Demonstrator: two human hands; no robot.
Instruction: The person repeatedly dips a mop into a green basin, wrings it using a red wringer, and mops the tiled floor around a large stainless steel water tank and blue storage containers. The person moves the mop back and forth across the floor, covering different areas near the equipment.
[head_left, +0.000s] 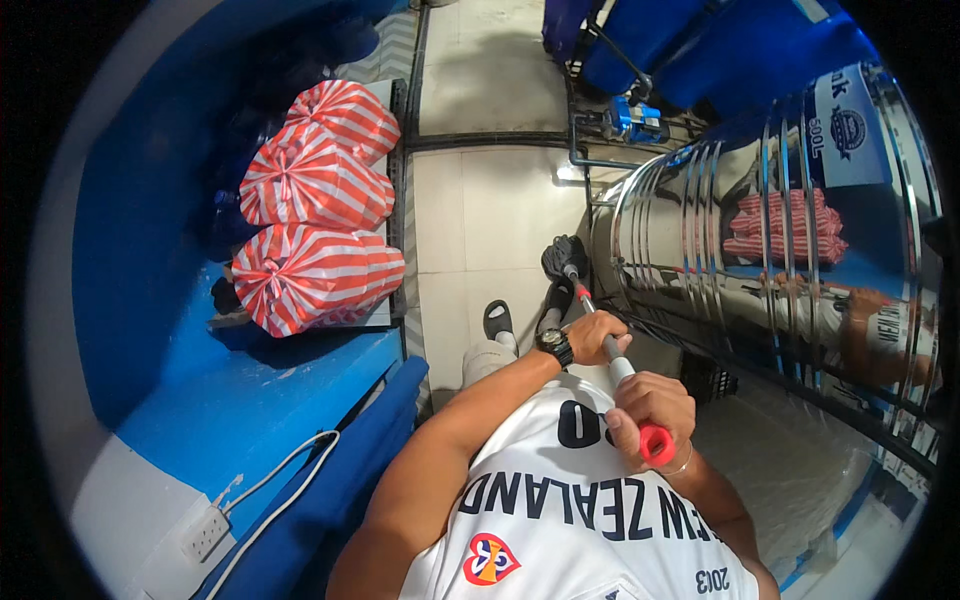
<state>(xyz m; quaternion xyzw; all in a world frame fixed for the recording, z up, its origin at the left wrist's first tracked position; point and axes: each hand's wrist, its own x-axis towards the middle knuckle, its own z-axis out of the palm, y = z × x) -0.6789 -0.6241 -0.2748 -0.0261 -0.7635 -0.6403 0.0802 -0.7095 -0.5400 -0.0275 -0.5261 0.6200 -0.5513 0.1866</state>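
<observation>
Both of my hands grip the pole of a mop (590, 306) that slants down and away from my body. Lower on the grey pole is my left hand (598, 336), with a dark watch on its wrist. My right hand (657, 409) is wrapped around the top of the handle, just below its red end cap (657, 444). The dark mop head (564, 256) rests on the pale tiled floor (495, 214), just ahead of my right foot and near the base of the steel tank. My left foot wears a black slide sandal (496, 318).
At right lies a large ribbed stainless steel tank (660, 225), with black pipes along its base. A blue pump (636, 120) and blue drums (694, 45) stand beyond. Red-and-white striped bags (319, 277) line the left side. A white cord runs from a power strip (204, 531).
</observation>
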